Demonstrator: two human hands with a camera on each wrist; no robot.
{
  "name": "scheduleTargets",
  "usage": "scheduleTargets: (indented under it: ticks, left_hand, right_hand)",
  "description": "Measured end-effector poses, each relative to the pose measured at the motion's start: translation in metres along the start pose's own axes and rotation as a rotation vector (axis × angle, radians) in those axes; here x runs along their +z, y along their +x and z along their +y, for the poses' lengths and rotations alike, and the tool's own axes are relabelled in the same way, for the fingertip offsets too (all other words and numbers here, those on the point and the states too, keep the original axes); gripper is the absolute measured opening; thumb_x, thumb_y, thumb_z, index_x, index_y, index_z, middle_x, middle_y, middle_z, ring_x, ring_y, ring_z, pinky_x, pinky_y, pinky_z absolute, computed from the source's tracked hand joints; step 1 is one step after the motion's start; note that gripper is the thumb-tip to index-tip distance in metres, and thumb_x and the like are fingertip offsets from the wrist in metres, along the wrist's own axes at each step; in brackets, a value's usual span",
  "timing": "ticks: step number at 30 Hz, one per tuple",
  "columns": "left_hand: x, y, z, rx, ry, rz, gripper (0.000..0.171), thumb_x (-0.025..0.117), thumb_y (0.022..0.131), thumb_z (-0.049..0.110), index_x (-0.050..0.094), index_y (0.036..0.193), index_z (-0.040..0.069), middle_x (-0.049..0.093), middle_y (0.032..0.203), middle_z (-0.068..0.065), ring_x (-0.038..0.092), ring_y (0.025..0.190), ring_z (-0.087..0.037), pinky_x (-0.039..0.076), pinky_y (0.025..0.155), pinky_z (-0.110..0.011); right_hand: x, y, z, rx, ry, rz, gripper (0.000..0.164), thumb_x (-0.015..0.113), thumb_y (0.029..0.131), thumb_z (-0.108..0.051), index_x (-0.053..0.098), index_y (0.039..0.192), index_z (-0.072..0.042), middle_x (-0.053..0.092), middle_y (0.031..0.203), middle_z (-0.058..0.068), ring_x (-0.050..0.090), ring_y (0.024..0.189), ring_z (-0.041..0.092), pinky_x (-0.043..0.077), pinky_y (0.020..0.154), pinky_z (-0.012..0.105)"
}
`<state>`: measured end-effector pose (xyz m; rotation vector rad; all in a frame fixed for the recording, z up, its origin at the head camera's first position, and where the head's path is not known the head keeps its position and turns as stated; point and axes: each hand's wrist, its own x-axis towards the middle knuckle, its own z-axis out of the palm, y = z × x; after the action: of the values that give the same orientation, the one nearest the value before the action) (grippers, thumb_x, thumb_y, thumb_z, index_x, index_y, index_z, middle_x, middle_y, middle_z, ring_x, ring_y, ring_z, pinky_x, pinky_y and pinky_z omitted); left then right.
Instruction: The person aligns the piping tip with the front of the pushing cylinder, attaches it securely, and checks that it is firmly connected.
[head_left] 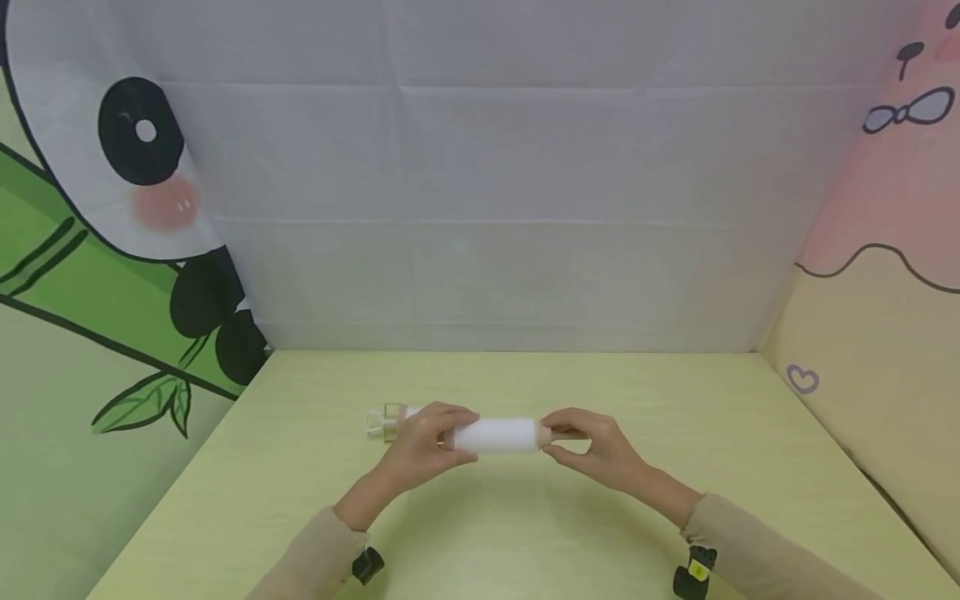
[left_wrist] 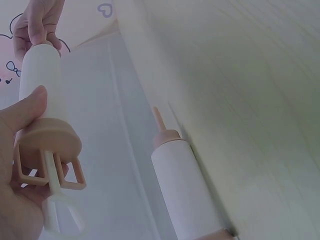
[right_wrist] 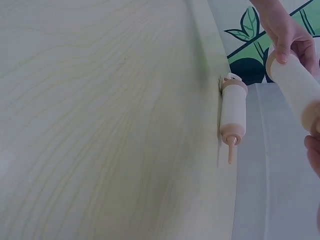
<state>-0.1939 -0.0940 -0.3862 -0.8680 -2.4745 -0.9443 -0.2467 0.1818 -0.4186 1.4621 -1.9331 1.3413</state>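
Note:
A white syringe point(head_left: 495, 435) with tan end caps is held level between both hands above the table. My left hand point(head_left: 431, 442) grips it near the back cap, thumb along the barrel. In the left wrist view, square tan finger loops point(left_wrist: 75, 174) and a pale plunger rod with a ring handle extend from that cap. My right hand point(head_left: 596, 446) pinches the tan nozzle end with thumb and fingers, hiding part of it. A second, similar syringe point(right_wrist: 233, 110) lies on the table behind the held one, its thin tan nozzle point(right_wrist: 230, 152) pointing to the right-hand side.
The pale wood-grain table point(head_left: 510, 542) ends at a grey-white cloth backdrop point(head_left: 510, 208). Cartoon-printed panels stand at left point(head_left: 112, 250) and right point(head_left: 885, 350). A black camera point(head_left: 367, 565) is worn on the left wrist, another point(head_left: 693, 573) on the right.

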Motion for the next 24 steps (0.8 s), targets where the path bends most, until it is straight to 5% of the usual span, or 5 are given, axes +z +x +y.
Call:
scheduleTargets:
  ticks: [9, 24]
  left_hand:
    - [-0.004, -0.006, 0.003, -0.001, -0.040, -0.014, 0.046, 0.080, 0.065, 0.007, 0.064, 0.108, 0.003, 0.059, 0.107, -0.013, 0.058, 0.091, -0.025, 0.051, 0.062, -0.016]
    - [-0.011, -0.016, 0.004, 0.016, -0.059, -0.044, 0.046, 0.079, 0.067, 0.009, 0.064, 0.110, 0.005, 0.059, 0.108, -0.012, 0.057, 0.091, -0.025, 0.052, 0.062, -0.018]
  right_hand:
    - [-0.003, 0.016, -0.041, -0.011, -0.018, 0.009, 0.035, 0.072, 0.063, 0.016, 0.060, 0.095, 0.007, 0.062, 0.089, 0.019, 0.063, 0.075, 0.028, 0.055, 0.059, 0.032]
    - [0.012, 0.007, -0.044, -0.037, -0.027, 0.022, 0.042, 0.073, 0.060, 0.018, 0.057, 0.097, 0.007, 0.058, 0.094, 0.020, 0.061, 0.080, 0.030, 0.055, 0.062, 0.036]
